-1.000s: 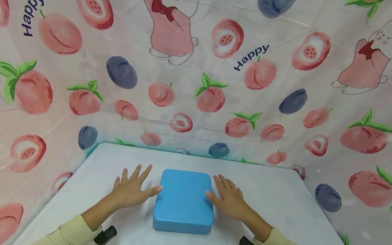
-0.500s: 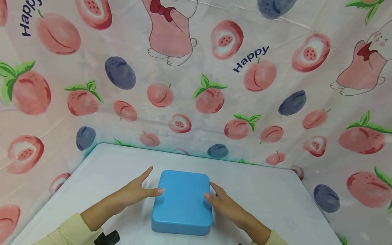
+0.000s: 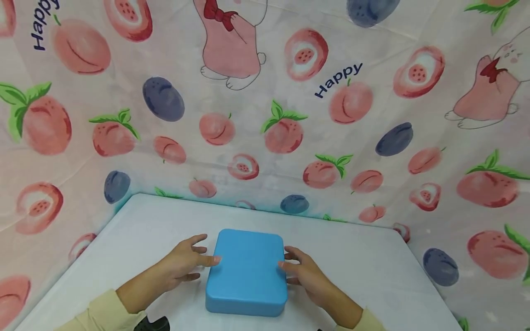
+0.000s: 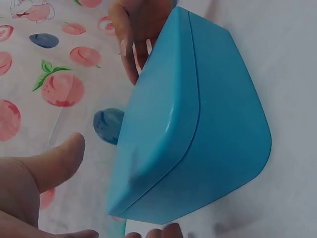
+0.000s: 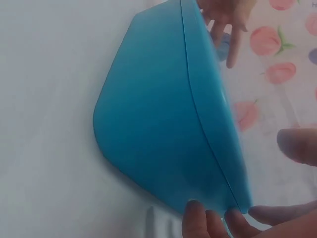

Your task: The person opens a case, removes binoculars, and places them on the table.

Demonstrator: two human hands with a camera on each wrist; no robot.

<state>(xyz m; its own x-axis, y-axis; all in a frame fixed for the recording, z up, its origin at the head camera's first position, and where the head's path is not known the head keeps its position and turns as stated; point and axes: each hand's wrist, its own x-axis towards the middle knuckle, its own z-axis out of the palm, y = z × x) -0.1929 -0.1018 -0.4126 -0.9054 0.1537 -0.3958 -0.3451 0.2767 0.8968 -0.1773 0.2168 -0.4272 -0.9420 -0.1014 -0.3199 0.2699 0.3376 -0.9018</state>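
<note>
A blue lidded box (image 3: 248, 271) with rounded corners lies on the white table, and the wrist views show the seam of its lid along the side. My left hand (image 3: 180, 263) is at the box's left side, fingers spread and slightly bent, its thumb tip overlapping the lid's edge in the head view. In the left wrist view that thumb stands apart from the lid. At the opposite side is my right hand (image 3: 308, 278), with loosely bent fingers (image 5: 195, 218) right at the box's wall and the thumb raised over the lid edge. Neither hand grips the box.
The white table (image 3: 360, 257) extends around the box. Behind it hangs a cloth (image 3: 256, 101) printed with peaches, plums and rabbits. A black wrist-worn device (image 3: 153, 324) shows under the left sleeve (image 3: 103, 312).
Both hands have turned from flat, spread and palm-down to palms facing the box's sides, with fingers lowered and bent. The box stays in place.
</note>
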